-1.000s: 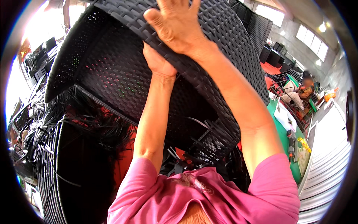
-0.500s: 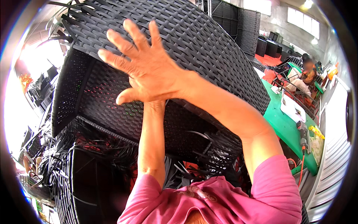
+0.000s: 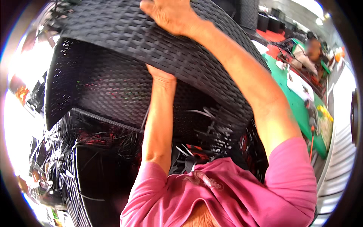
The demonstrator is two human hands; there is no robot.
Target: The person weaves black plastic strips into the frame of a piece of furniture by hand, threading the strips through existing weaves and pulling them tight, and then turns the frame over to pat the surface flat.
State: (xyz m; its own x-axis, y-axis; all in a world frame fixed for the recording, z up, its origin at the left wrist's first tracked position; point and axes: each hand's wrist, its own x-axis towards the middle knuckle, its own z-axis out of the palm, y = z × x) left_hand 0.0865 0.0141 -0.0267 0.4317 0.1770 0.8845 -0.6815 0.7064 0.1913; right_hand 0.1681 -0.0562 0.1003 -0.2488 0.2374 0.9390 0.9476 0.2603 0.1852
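Observation:
A large black woven wicker piece (image 3: 117, 28) arches across the view, its outer weave facing me and its hollow inside (image 3: 113, 85) below the edge. Over the outer weave my right hand (image 3: 172, 15) lies near the top, with its thumb stretched out and nothing seen in it. The upper frame edge cuts off its other fingers. My left hand (image 3: 162, 73) reaches up inside the hollow, so only the wrist and base of the hand show. The woven edge hides its fingers.
Loose black strips (image 3: 117, 145) hang below the piece and at the left. At the right stands a green table (image 3: 302, 113) with a white tray (image 3: 300, 86) and a corded tool (image 3: 312, 115). A seated person (image 3: 312, 56) is beyond it.
My right hand has moved up and slightly right over the weave, its fingers leaving the view. The left forearm has shifted right, and the wicker piece sits differently as the view moves.

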